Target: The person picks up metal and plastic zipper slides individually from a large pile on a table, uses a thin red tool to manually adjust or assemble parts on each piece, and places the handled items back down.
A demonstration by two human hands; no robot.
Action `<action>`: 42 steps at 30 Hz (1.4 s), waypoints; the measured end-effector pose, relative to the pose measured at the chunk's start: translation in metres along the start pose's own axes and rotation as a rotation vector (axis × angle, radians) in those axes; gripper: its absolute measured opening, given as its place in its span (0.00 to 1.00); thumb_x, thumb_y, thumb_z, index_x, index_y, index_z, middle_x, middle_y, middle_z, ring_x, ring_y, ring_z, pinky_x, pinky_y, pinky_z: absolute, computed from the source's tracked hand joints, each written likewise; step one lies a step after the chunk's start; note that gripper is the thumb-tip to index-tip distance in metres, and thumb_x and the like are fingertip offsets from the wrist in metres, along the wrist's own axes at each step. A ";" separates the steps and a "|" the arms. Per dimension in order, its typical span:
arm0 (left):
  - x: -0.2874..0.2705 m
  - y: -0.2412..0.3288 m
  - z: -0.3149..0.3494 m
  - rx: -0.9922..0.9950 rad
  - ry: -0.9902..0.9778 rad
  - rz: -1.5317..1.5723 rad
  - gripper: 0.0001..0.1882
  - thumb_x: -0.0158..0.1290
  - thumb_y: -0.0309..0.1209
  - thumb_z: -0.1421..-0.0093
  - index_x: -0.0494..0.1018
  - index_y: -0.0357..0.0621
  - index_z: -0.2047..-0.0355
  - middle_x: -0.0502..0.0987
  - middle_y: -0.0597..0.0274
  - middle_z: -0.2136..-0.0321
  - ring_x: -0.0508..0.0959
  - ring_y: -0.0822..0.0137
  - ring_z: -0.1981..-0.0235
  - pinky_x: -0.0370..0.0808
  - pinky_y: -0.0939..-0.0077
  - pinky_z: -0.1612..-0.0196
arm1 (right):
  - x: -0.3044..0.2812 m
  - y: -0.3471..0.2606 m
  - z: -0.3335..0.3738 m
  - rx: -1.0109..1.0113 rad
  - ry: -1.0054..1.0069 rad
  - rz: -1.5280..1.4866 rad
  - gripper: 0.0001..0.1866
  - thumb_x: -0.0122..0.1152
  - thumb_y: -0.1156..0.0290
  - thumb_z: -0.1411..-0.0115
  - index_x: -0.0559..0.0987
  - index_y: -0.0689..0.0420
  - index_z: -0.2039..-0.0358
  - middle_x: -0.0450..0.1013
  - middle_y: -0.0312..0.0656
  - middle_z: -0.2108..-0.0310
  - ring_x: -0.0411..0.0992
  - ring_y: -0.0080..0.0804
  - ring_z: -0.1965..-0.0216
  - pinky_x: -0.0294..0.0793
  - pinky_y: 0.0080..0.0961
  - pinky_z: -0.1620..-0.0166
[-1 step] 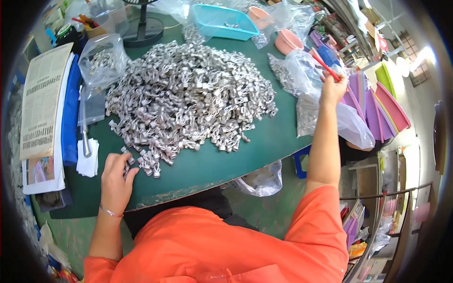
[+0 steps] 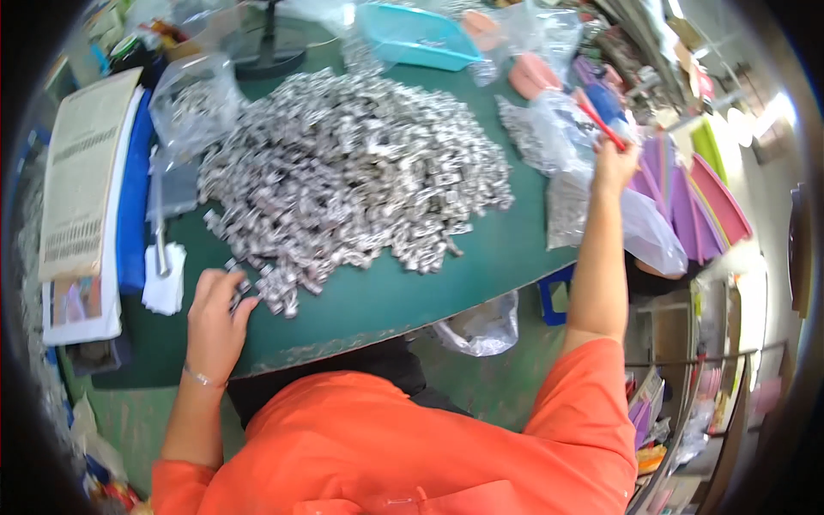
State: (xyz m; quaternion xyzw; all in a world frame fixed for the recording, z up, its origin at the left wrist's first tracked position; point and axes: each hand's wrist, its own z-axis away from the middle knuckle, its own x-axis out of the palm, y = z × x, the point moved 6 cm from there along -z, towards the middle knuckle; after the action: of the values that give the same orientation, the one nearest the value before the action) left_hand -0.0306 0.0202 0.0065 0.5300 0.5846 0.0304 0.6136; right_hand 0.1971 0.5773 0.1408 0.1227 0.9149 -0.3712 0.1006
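A large heap of small silvery metal pieces with pale loops (image 2: pixel 360 163) covers the middle of the green table. At its near left edge is my left hand (image 2: pixel 215 313), palm down, its thumb and forefinger apart around a few loose pieces (image 2: pixel 238 293); its other fingers are partly hidden. Far to the right, my arm is stretched out and my right hand (image 2: pixel 616 163) is closed on a red stick-shaped tool (image 2: pixel 608 130). It is above clear plastic bags of metal parts (image 2: pixel 566 206); motion blur hides the tool's exact kind.
Papers on a blue folder (image 2: pixel 81 197) lie at the left, beside a metal-tipped tool (image 2: pixel 160 245) on white paper (image 2: pixel 170 292). A turquoise tray (image 2: pixel 421 39), a pink bowl (image 2: pixel 532 75) and a black stand (image 2: pixel 270 62) are at the back. Purple trays (image 2: pixel 674 193) stand at the right.
The whole view has shifted slightly and is blurrier. My right hand has turned a little with the red tool; my left hand stays by the loose pieces.
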 end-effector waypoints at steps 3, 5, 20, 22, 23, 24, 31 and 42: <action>-0.002 -0.001 0.000 0.150 0.071 -0.056 0.14 0.57 0.21 0.56 0.69 0.36 0.66 0.69 0.51 0.69 0.72 0.53 0.68 0.70 0.69 0.66 | 0.009 -0.017 0.035 0.089 -0.138 -0.218 0.09 0.56 0.75 0.48 0.67 0.58 0.67 0.70 0.38 0.70 0.72 0.28 0.66 0.73 0.25 0.67; 0.003 0.000 -0.004 0.156 0.053 -0.099 0.14 0.58 0.22 0.55 0.70 0.36 0.67 0.69 0.52 0.69 0.72 0.53 0.69 0.70 0.69 0.66 | 0.022 -0.057 0.090 0.144 -0.232 -0.368 0.08 0.55 0.74 0.45 0.66 0.59 0.67 0.71 0.46 0.64 0.72 0.28 0.65 0.72 0.23 0.64; -0.005 -0.011 0.017 -0.371 -0.032 0.733 0.06 0.51 0.24 0.45 0.71 0.33 0.68 0.76 0.56 0.74 0.67 0.80 0.85 0.62 0.87 0.83 | 0.084 -0.236 0.360 0.287 -1.043 -0.904 0.07 0.51 0.83 0.45 0.65 0.62 0.68 0.69 0.51 0.60 0.73 0.28 0.68 0.74 0.18 0.67; 0.014 -0.007 0.031 -0.621 -0.185 1.212 0.06 0.50 0.22 0.45 0.70 0.33 0.67 0.75 0.52 0.75 0.63 0.81 0.86 0.57 0.88 0.86 | 0.092 -0.239 0.374 0.525 -1.085 -0.959 0.07 0.50 0.82 0.44 0.64 0.62 0.67 0.69 0.50 0.60 0.73 0.26 0.69 0.73 0.17 0.67; 0.018 -0.002 0.034 -0.610 -0.218 1.239 0.07 0.49 0.21 0.45 0.69 0.32 0.65 0.75 0.50 0.75 0.62 0.80 0.87 0.56 0.88 0.86 | 0.094 -0.240 0.379 0.602 -1.133 -1.023 0.06 0.50 0.81 0.44 0.64 0.62 0.66 0.69 0.50 0.60 0.73 0.26 0.69 0.73 0.16 0.67; 0.022 0.000 0.037 -0.606 -0.225 1.259 0.07 0.50 0.22 0.45 0.69 0.32 0.66 0.75 0.52 0.76 0.62 0.81 0.87 0.57 0.88 0.86 | 0.096 -0.241 0.383 0.680 -1.181 -1.088 0.06 0.49 0.81 0.43 0.64 0.61 0.66 0.70 0.50 0.61 0.72 0.25 0.70 0.73 0.16 0.67; 0.010 0.022 0.031 -0.171 -0.163 0.868 0.11 0.59 0.21 0.52 0.73 0.38 0.67 0.75 0.64 0.72 0.73 0.77 0.72 0.70 0.85 0.68 | 0.095 -0.229 0.394 0.704 -1.177 -1.348 0.10 0.51 0.89 0.49 0.64 0.59 0.74 0.70 0.50 0.66 0.73 0.32 0.67 0.75 0.25 0.64; 0.020 0.015 0.038 -0.255 -0.122 0.794 0.10 0.57 0.25 0.49 0.74 0.37 0.66 0.76 0.64 0.72 0.73 0.79 0.72 0.70 0.86 0.69 | 0.070 -0.235 0.386 0.065 -0.905 -1.026 0.21 0.64 0.85 0.56 0.60 0.56 0.71 0.70 0.50 0.64 0.70 0.28 0.70 0.71 0.20 0.69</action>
State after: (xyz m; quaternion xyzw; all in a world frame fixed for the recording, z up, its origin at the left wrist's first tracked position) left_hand 0.0126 0.0165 -0.0065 0.6347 0.2891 0.3051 0.6485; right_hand 0.0964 0.1525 0.0037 -0.4908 0.7134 -0.4139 0.2808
